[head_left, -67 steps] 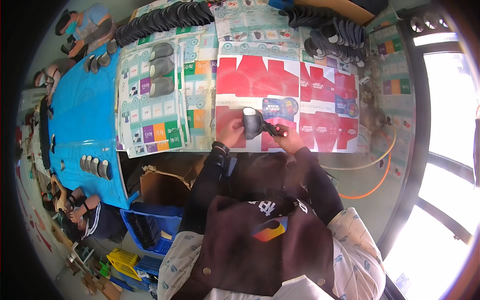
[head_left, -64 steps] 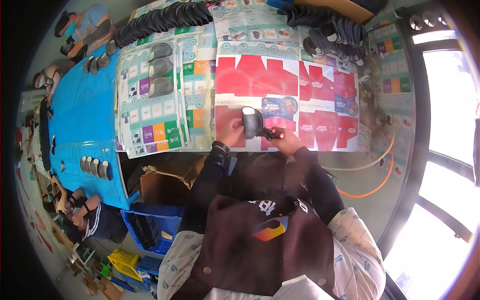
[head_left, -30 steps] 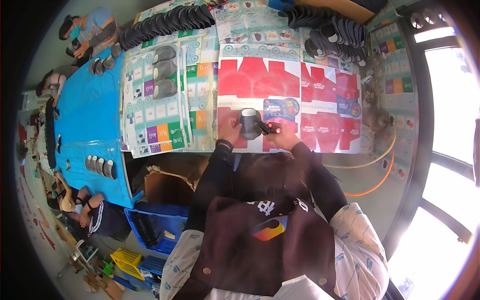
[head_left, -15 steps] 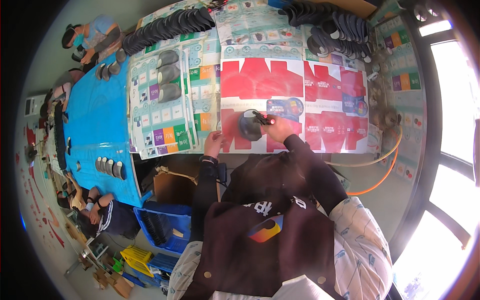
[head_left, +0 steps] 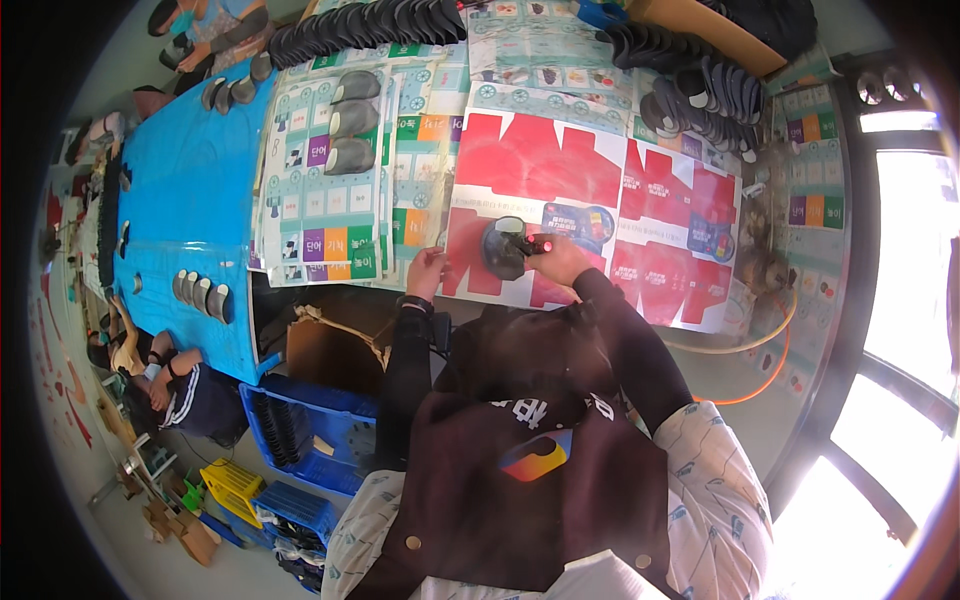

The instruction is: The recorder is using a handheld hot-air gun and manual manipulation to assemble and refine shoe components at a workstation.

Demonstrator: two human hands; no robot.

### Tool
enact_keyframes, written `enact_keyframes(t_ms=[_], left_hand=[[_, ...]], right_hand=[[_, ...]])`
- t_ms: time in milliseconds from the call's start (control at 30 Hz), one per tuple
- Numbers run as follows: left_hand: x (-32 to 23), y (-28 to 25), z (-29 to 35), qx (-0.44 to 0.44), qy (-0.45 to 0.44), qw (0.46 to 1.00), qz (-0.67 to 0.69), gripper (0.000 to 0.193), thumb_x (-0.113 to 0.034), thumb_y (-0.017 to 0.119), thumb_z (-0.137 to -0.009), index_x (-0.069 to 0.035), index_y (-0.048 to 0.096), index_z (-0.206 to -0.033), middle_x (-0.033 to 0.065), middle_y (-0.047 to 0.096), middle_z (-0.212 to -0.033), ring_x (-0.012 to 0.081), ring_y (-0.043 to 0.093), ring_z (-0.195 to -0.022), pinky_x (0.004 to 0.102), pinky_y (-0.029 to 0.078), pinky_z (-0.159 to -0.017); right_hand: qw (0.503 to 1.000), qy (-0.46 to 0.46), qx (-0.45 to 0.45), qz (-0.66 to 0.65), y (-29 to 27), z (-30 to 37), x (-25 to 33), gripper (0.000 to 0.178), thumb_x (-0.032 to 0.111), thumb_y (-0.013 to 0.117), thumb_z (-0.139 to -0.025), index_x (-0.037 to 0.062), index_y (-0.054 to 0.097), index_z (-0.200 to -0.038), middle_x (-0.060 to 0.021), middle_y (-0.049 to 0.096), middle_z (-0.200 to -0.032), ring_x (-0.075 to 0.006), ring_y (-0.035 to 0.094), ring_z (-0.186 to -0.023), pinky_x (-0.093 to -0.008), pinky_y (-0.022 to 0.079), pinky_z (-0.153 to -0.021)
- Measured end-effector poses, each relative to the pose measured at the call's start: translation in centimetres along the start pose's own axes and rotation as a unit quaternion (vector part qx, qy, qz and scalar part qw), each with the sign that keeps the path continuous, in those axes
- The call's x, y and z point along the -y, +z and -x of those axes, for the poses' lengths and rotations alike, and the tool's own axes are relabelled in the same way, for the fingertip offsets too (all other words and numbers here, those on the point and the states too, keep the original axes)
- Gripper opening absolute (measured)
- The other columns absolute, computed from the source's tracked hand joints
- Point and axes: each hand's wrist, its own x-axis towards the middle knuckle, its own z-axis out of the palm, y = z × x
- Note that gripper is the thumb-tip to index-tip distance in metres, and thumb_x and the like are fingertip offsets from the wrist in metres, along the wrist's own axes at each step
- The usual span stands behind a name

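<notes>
My right hand (head_left: 560,262) is closed round a black hand tool with red tips (head_left: 537,244), held over a dark rounded cup-like piece (head_left: 503,250). Whether the tool and the cup-like piece are joined, I cannot tell. Both are above a white sheet printed with red box shapes (head_left: 535,160). My left hand (head_left: 427,272) is just left of that sheet's near corner, thumb and fingers pinched together. Anything between those fingers is too small to name. Farther left, several dark curved pieces with grey ends (head_left: 352,118) lie on a stack of printed sheets (head_left: 300,215).
Rows of dark curved pieces (head_left: 370,28) line the table's back, with more at the back right (head_left: 705,95). A blue-covered table (head_left: 185,200) adjoins on the left, with other people beside it. Blue crates (head_left: 310,430) stand below. An orange hose (head_left: 765,385) loops on the right.
The whole view has shifted and turned slightly, so the table appears tilted. My right hand keeps its hold on the black tool, and my left hand stays pinched near the sheet's corner.
</notes>
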Motion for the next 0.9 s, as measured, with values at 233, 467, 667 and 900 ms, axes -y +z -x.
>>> enact_keyframes(t_ms=[233,467,667,900], left_hand=[[0.2,-0.3,-0.3,-0.014,-0.008,1.000,0.024,0.034,-0.018,0.062,-0.100,0.000,0.058,-0.128,0.0107,0.071,-0.112,0.0189,0.070,-0.093,0.0302,0.056,-0.080],[-0.1,0.0,-1.0,-0.024,-0.006,0.999,0.041,0.027,-0.015,0.064,-0.099,-0.003,0.063,-0.122,0.0059,0.071,-0.101,0.0140,0.070,-0.085,0.0273,0.055,-0.072],[0.0,0.3,-2.3,0.001,-0.006,1.000,-0.004,0.029,-0.019,0.064,-0.099,-0.002,0.062,-0.123,0.0079,0.071,-0.109,0.0154,0.070,-0.089,0.0287,0.055,-0.077],[-0.2,1.7,-3.7,0.018,0.008,0.997,-0.068,0.027,-0.019,0.066,-0.098,-0.004,0.064,-0.119,0.0056,0.074,-0.105,0.0137,0.070,-0.088,0.0264,0.054,-0.073]], right_hand=[[0.997,0.028,-0.048,-0.062,0.2,-0.6,0.3,0.035,0.025,0.066,-0.080,0.0017,0.070,-0.106,-0.0270,0.070,-0.094,-0.0439,0.068,-0.092,-0.0474,0.053,-0.083],[0.999,-0.018,0.045,0.007,-0.4,0.0,0.6,0.033,0.024,0.070,-0.084,0.0015,0.072,-0.108,-0.0215,0.072,-0.088,-0.0340,0.069,-0.083,-0.0426,0.053,-0.078],[1.000,0.004,0.015,-0.025,-1.0,0.2,1.7,0.036,0.023,0.066,-0.081,0.0023,0.072,-0.111,-0.0276,0.070,-0.099,-0.0437,0.068,-0.096,-0.0445,0.054,-0.086],[0.995,0.009,0.085,0.043,-0.1,1.0,2.2,0.036,0.025,0.065,-0.084,0.0026,0.072,-0.111,-0.0264,0.071,-0.102,-0.0429,0.068,-0.100,-0.0453,0.054,-0.088]])
